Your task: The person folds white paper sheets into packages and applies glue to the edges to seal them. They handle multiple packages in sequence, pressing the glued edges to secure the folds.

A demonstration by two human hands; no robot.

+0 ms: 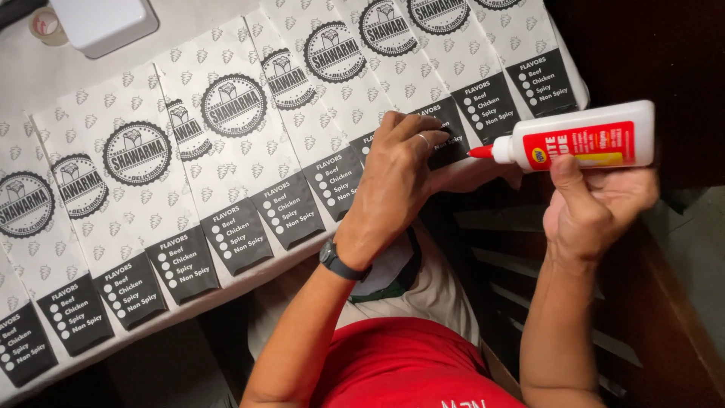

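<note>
Your left hand (396,177) presses flat on one bag (445,136); your right hand (596,208) grips the glue bottle (585,136), and the other bags show no glue.

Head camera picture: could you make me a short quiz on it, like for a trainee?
1. True or false: the right hand holds the glue bottle with its red nozzle pointing toward the left hand.
2. What does the left hand press on?
A. a paper bag
B. a tape roll
C. the white box
3. What is worn on the left wrist?

Key: 1 true. 2 A. 3 a dark wristwatch.
</note>
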